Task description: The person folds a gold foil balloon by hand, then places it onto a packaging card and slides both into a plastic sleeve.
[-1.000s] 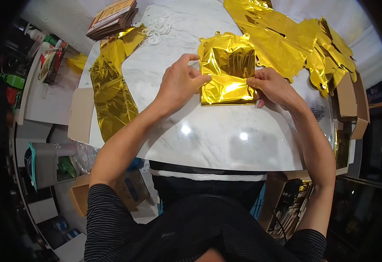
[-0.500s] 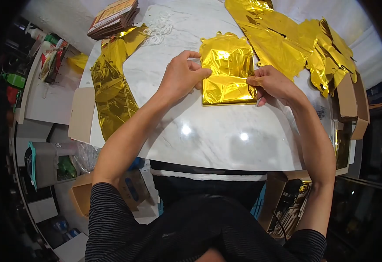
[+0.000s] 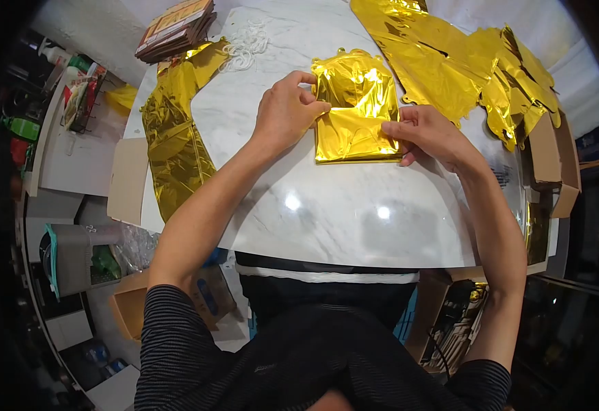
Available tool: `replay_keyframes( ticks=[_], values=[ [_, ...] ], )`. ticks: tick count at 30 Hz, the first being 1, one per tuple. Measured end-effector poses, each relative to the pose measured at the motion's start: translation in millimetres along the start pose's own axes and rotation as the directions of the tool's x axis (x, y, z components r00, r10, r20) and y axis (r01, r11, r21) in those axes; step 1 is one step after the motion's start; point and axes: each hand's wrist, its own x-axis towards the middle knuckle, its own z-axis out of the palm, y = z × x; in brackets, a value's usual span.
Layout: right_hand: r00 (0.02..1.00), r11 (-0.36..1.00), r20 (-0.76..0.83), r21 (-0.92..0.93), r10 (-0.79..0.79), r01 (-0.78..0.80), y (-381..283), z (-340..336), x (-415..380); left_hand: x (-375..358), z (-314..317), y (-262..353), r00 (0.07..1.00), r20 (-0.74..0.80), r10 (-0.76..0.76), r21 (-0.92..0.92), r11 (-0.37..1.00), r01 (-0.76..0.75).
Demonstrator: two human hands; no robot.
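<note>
both hands (image 3: 354,123) seemingly pinching folded gold foil (image 3: 355,109) edges

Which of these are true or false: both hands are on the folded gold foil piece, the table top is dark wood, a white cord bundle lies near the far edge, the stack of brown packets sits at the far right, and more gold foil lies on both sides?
1. Both the left hand and the right hand touch the folded gold foil piece. True.
2. The table has a dark wood top. False: it is white marble with grey veins.
3. A white cord bundle lies near the far edge. True.
4. The stack of brown packets sits at the far right. False: it is at the far left.
5. Gold foil lies on both sides, the left foil strip and the right foil pile. True.
</note>
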Motion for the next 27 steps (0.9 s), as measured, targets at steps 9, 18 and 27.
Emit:
replay_keyframes(
  ticks=[9, 18, 27],
  values=[
    [0.989, 0.993, -0.085, 0.006, -0.120, 0.120, -0.7, 10.3, -35.8, -0.2, -0.8, 5.5, 0.997, -0.001, -0.083, -0.072, 0.994, 0.083],
    [0.986, 0.992, -0.116, -0.022, -0.124, 0.122, 5.6, 16.1, -31.8, 0.6, 0.0, 8.7, 0.996, -0.010, -0.086, 0.000, 0.996, 0.086],
    [0.988, 0.993, -0.096, -0.002, -0.120, 0.120, 4.7, 16.1, -31.0, -1.7, 0.1, 8.0, 0.998, -0.063, 0.006, 0.084, 0.996, -0.001]
  ],
)
